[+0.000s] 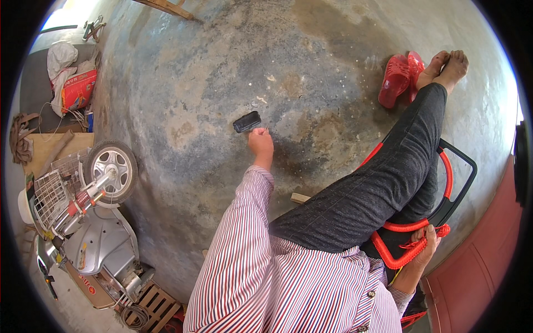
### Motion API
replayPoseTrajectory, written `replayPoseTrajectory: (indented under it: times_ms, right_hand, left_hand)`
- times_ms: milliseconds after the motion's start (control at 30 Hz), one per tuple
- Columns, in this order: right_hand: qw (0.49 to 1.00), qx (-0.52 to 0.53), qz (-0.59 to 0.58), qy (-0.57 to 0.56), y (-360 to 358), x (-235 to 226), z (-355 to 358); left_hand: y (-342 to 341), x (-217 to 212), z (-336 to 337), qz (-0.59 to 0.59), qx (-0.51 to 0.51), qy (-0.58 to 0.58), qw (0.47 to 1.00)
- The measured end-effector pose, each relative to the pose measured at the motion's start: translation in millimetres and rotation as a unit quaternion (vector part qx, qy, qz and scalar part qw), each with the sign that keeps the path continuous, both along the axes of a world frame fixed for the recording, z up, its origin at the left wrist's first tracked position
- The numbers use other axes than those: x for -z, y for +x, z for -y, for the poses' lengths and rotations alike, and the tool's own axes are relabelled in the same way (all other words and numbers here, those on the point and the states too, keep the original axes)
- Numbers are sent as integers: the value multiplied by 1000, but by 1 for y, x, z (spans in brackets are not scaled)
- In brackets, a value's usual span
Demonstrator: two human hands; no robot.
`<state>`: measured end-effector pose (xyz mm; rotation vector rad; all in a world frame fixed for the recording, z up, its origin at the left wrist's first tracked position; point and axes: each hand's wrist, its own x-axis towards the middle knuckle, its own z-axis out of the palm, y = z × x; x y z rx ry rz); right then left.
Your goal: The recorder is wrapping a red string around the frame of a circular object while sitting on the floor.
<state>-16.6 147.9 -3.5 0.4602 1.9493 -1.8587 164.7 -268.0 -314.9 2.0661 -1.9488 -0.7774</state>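
My left hand (261,142), out over the floor, has its fingers closed at the lower edge of a small black rectangular object (246,121) with a raised rim. I cannot make out what kind of object it is. At my right side, my right hand (427,248) grips a bundle of red cord (442,230). Red cord is also wound thickly round parts of a black frame (472,166), which stands beside and partly behind my legs. My dark grey trousers (361,205) hide part of that frame.
Red shoes (395,80) lie by my bare feet (444,69). A silver two-wheeler with a front wheel (112,172) stands at left, near a slatted wooden crate (158,305). A red and white sack (78,91) rests behind it. At right is a red door-like panel (472,266). A wood piece (300,198) lies near my thigh.
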Motion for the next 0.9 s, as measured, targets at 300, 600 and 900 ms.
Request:
replayPoseTrajectory:
  times_ms: [300, 600, 900]
  right_hand:
    - [1000, 0, -1, -10, 0, 3, -4]
    - [1000, 1, -2, -10, 0, 3, -3]
    - [1000, 1, 0, -3, -1, 2, -2]
  left_hand:
    - [-3, -4, -1, -6, 5, -2, 1000]
    - [-4, -3, 1, 9, 13, 7, 1000]
    - [-5, -2, 2, -14, 23, -3, 1000]
